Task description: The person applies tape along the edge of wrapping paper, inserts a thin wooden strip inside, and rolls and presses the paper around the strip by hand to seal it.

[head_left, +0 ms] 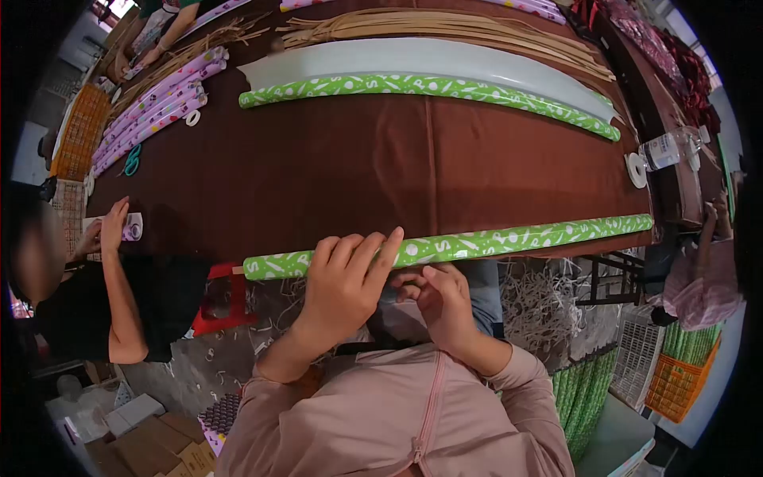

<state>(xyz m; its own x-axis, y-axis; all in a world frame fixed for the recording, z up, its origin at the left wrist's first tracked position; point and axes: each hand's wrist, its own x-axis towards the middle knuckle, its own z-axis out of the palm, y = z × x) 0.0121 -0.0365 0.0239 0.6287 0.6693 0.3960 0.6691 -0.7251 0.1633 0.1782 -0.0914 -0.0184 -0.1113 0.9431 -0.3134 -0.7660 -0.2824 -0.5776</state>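
A long green patterned roll (509, 241) lies along the near edge of the brown table (318, 175). My left hand (350, 278) rests on its left part, palm down, fingers spread over the paper. Just below the roll, right of my left hand, is my right hand (443, 306), its fingers curled with thumb and fingertips close together; whether something small is between them cannot be made out. Farther back lies another green roll (429, 86) with a partly unrolled sheet (413, 60), white side up.
Purple rolls (155, 103), teal scissors (133, 160) and a tape ring (193, 118) lie at the left. A co-worker's hand (114, 226) is nearby. Brown strips (445, 28) lie at the back. At the right are a bottle (664, 151) and tape roll (636, 170).
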